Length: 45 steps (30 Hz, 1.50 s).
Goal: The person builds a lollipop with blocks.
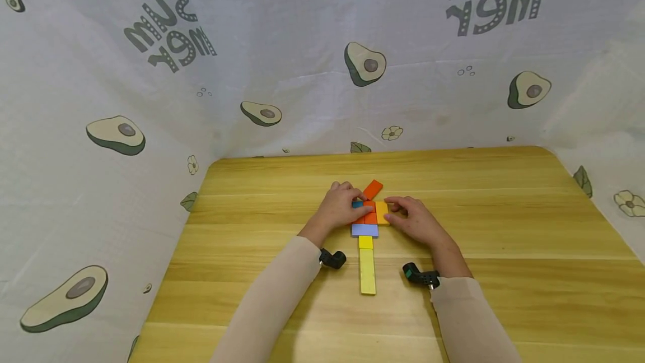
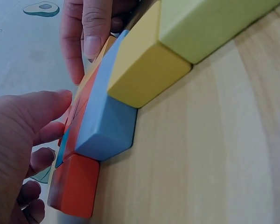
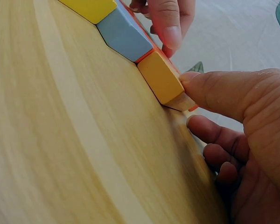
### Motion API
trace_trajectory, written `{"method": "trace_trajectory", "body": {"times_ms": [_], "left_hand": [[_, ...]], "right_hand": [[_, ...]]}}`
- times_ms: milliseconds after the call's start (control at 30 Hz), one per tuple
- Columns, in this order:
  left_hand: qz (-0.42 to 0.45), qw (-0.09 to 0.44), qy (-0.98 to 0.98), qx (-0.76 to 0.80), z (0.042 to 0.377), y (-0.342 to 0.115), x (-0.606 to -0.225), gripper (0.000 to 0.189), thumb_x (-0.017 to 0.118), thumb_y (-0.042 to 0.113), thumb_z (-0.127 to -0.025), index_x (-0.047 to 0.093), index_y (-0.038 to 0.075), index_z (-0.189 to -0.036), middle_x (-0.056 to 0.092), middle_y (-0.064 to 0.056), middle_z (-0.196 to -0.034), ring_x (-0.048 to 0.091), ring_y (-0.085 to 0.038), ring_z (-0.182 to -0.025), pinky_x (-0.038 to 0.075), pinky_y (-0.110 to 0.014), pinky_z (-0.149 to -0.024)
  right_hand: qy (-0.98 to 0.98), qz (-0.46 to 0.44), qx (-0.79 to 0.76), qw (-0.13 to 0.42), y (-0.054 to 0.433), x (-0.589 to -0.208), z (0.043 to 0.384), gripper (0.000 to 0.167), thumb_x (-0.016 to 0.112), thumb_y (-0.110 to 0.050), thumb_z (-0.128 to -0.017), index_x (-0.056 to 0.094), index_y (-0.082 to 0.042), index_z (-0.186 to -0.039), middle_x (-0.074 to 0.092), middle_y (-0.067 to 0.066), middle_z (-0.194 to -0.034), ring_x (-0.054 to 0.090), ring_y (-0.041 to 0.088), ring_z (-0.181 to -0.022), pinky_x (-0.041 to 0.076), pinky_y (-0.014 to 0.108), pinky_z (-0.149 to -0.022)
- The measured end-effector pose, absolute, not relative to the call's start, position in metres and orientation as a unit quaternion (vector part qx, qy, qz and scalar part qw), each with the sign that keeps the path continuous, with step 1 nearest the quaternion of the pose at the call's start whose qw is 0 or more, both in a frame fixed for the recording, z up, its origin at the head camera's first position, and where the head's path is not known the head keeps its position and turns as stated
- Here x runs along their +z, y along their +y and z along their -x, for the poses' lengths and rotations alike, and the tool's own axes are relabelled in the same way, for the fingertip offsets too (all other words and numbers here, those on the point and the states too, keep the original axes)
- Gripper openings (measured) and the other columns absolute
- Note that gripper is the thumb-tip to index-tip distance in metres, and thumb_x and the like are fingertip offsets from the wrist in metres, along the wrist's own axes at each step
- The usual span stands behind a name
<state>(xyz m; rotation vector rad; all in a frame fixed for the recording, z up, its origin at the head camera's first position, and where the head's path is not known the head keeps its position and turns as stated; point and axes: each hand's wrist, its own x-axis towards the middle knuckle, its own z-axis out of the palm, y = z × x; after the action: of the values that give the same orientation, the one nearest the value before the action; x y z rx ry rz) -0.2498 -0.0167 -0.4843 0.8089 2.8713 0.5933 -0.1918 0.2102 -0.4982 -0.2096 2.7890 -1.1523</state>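
My left hand (image 1: 341, 206) is at the left of a flat arrangement of coloured blocks, its thumb reaching over the red blocks (image 1: 370, 218). A blue block (image 1: 357, 204) is partly covered by that hand. On the right, my right hand (image 1: 415, 220) is beside an orange-yellow block (image 3: 161, 78). Its thumb touches that block's end, and the other fingers are loosely bent close by. Below the red blocks lie a periwinkle-blue block (image 1: 365, 231), a small yellow block (image 1: 365, 242) and a long pale green-yellow block (image 1: 368, 271), in a line.
An orange-red block (image 1: 373, 190) lies slanted behind the arrangement. All of it rests on a wooden table (image 1: 504, 228). A white cloth (image 1: 302, 43) printed with avocados surrounds the table's back and sides. Black wrist cameras (image 1: 333, 259) sit on both forearms.
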Motion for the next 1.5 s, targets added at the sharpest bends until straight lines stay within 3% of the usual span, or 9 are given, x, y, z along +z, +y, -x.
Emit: {"method": "trace_trajectory", "body": {"times_ms": [533,900,1233,1500], "left_hand": [[-0.26,0.054,0.943,0.203,0.249,-0.015,-0.483,0.033,0.061,0.051,-0.099,0.076,0.028,-0.117,0.062,0.003,-0.111,0.043,-0.017,-0.096,0.035,-0.027,-0.082],[-0.209,0.04,0.936,0.282,0.263,-0.006,-0.483,0.028,0.064,0.043,-0.1,0.075,0.022,-0.115,0.066,0.002,-0.105,0.053,-0.016,-0.096,0.041,-0.029,-0.085],[-0.141,0.094,0.923,0.346,0.271,-0.001,-0.488,0.03,0.067,0.046,-0.097,0.075,0.021,-0.112,0.071,0.004,-0.099,0.057,-0.016,-0.094,0.045,-0.033,-0.09],[-0.139,0.095,0.919,0.355,0.27,-0.001,-0.489,0.023,0.066,0.04,-0.1,0.077,0.022,-0.109,0.073,0.004,-0.101,0.061,-0.016,-0.096,0.047,-0.034,-0.092]], "right_hand": [[0.919,0.055,-0.384,0.067,0.212,-0.497,0.192,0.047,0.068,-0.028,-0.099,0.059,-0.009,-0.141,0.062,0.015,-0.12,0.053,0.033,-0.114,0.045,0.057,-0.101],[0.918,0.053,-0.387,0.068,0.212,-0.496,0.191,0.047,0.068,-0.027,-0.099,0.059,-0.008,-0.141,0.062,0.016,-0.121,0.053,0.034,-0.115,0.045,0.057,-0.101],[0.917,0.056,-0.39,0.062,0.21,-0.496,0.19,0.047,0.068,-0.026,-0.099,0.059,-0.007,-0.141,0.062,0.017,-0.12,0.054,0.034,-0.113,0.046,0.056,-0.101],[0.917,0.065,-0.39,0.05,0.21,-0.5,0.191,0.045,0.068,-0.025,-0.099,0.061,-0.007,-0.139,0.064,0.016,-0.118,0.055,0.033,-0.111,0.046,0.054,-0.098]]}}
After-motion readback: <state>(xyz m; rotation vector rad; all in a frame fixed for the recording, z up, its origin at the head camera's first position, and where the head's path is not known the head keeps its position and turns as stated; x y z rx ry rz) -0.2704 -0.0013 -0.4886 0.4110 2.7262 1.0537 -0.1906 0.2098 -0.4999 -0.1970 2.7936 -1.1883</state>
